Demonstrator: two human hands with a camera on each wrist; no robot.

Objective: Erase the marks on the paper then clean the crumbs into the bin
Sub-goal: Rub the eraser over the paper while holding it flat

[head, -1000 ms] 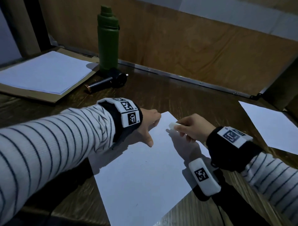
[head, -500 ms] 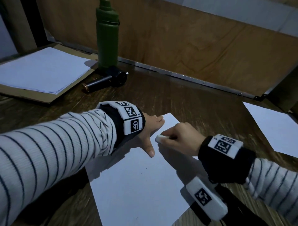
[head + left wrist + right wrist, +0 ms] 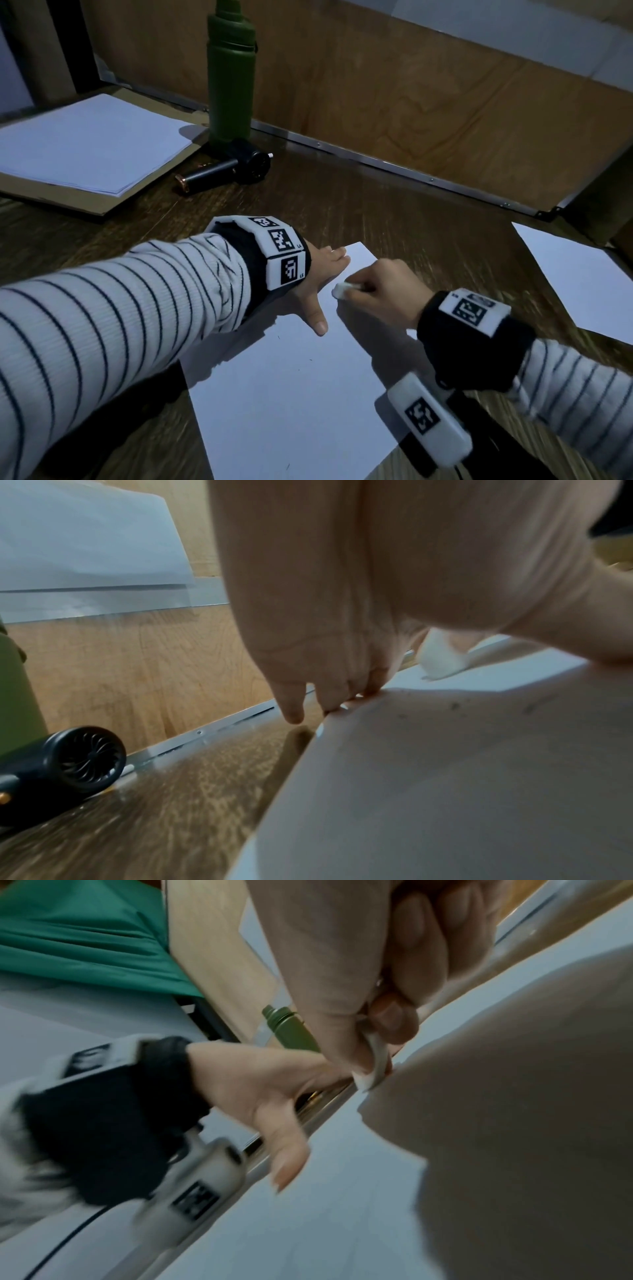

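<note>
The right hand (image 3: 383,287) has its grip pinched around a white eraser (image 3: 342,290), whose tip is pressed on the paper (image 3: 294,394) near its far corner. Just beside it, the left hand (image 3: 320,274) lies flat with fingers straight, holding the sheet down on the wooden bench (image 3: 394,212). Small dark crumbs (image 3: 455,706) dot the paper. Farther back stand a green bottle (image 3: 231,72) and a black handheld blower (image 3: 236,166).
</note>
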